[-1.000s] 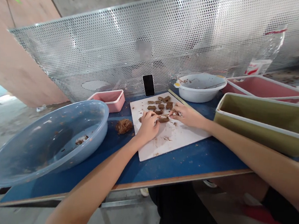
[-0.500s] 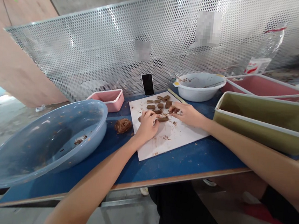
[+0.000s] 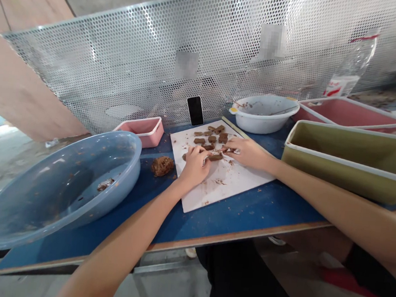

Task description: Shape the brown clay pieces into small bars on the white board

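On a white board (image 3: 231, 189) lies a brown clay-like roll (image 3: 215, 157). My left hand (image 3: 196, 164) has its fingers curled over the roll's left part and hides most of that stretch. Just beyond the roll's right end, my right hand (image 3: 246, 152) is low over the board, fingers bent together; a bit of brown shows at the fingertips, but what they hold is hidden. Several short brown pieces (image 3: 199, 141) lie along the board's far side, and brown crumbs are scattered around. A rough brown lump (image 3: 162, 166) rests on the blue table left of the board.
A large blue basin (image 3: 75, 188) stands at the left, with a small pink bin (image 3: 148, 136) behind it. A phone (image 3: 195, 111) leans at the back near a perforated metal screen (image 3: 129, 62). To the right are a white basin (image 3: 261, 122), an olive bin (image 3: 322, 172) and a pink bin (image 3: 355, 112).
My right hand has lowered toward the board and turned flatter, its fingertips now nearer the surface. My left hand stays on the roll.
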`<move>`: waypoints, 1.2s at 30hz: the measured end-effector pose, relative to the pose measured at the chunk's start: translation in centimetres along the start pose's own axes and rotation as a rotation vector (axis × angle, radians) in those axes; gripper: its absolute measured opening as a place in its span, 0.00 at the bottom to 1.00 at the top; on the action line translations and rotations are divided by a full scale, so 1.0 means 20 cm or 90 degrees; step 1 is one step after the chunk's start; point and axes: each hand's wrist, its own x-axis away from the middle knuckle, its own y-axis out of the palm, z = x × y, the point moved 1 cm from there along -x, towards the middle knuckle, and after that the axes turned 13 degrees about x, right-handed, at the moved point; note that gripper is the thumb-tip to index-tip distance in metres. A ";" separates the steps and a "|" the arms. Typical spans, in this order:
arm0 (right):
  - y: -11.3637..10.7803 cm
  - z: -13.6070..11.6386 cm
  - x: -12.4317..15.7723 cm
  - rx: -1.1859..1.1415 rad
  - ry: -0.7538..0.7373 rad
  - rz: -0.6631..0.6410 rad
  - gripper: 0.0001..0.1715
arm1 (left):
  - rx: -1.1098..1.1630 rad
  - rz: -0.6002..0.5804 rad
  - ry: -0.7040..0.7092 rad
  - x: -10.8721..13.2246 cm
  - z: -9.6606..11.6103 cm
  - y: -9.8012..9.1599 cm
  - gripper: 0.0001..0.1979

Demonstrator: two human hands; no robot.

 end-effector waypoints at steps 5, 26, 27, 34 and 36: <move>0.01 -0.01 0.00 0.004 0.037 0.012 0.12 | -0.050 -0.029 0.045 0.00 0.01 -0.01 0.17; 0.08 0.03 0.02 0.118 -0.039 0.044 0.11 | -0.045 -0.079 0.011 -0.05 0.01 0.06 0.21; 0.08 0.03 0.02 0.118 -0.035 0.050 0.11 | -0.045 -0.080 0.012 -0.05 0.01 0.06 0.22; 0.09 0.04 0.02 0.114 -0.011 0.070 0.11 | -0.045 -0.087 0.005 -0.05 0.01 0.07 0.21; 0.09 0.04 0.02 0.112 -0.008 0.070 0.10 | -0.044 -0.090 0.004 -0.05 0.01 0.07 0.21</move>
